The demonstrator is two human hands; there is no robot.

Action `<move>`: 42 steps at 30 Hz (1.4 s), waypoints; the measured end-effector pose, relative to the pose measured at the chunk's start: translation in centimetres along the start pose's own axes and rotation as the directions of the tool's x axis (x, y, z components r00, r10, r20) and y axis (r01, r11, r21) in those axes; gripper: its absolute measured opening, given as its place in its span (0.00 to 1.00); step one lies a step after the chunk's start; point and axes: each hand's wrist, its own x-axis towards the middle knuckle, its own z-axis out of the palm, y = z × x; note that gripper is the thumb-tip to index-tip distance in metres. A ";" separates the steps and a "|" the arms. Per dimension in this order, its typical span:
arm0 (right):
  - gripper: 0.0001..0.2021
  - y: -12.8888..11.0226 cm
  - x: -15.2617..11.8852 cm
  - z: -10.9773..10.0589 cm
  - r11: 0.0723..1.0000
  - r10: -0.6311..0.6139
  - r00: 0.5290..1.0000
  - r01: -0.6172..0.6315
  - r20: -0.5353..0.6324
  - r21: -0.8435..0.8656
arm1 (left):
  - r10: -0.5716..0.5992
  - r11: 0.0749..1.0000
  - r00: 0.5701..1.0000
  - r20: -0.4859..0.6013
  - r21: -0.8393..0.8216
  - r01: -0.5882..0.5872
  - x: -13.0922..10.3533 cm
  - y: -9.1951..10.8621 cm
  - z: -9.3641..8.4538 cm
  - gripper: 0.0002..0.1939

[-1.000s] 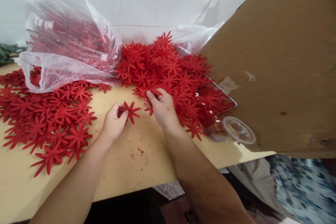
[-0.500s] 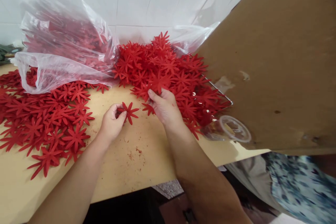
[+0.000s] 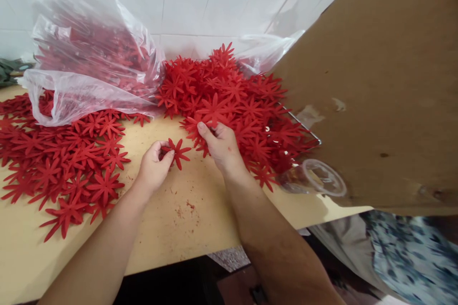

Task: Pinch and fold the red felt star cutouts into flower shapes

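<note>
My left hand pinches one red flower-shaped piece between thumb and fingers, above the bare middle of the table. To its right, my right hand has its thumb and fingers closed on a red flower piece at the near edge of a big red pile. Its fingertips are partly hidden among the petals. Another heap of red flower pieces spreads over the left side of the table.
A clear plastic bag full of red pieces stands at the back left. A large brown board leans at the right, beside a clear plastic cup. Patterned cloth shows at the lower right.
My right hand has shifted slightly left, and the flower piece at its fingertips shows more fully. My left hand keeps its pinch. The whole view has moved a little.
</note>
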 end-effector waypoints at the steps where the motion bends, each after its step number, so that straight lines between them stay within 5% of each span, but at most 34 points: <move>1: 0.14 0.0 -0.1 0.1 1.000 -0.007 1.000 0.007 0.021 -0.007 | -0.011 1.000 1.000 -0.005 -0.020 0.011 -0.1 0.1 -0.1 0.05; 10: 0.09 -0.3 -0.8 0.6 1.000 0.010 0.982 -0.006 0.189 -0.023 | 0.028 0.988 0.985 -0.168 -0.147 -0.054 0.4 0.1 -0.9 0.04; 21: 0.12 -1.1 -0.9 0.9 0.994 0.110 0.958 -0.100 0.265 -0.050 | -0.037 0.992 0.994 -0.102 -0.126 0.024 0.4 0.2 -0.8 0.06; 34: 0.16 -0.6 -0.9 0.5 0.992 0.057 0.984 -0.036 0.169 -0.122 | -0.020 0.996 0.989 -0.147 -0.091 0.007 0.2 0.7 -0.2 0.06; 42: 0.11 -0.2 0.8 -1.4 0.992 0.036 0.988 -0.054 -0.150 -0.116 | -0.013 0.994 0.992 -0.129 -0.112 -0.002 0.7 0.2 -0.7 0.06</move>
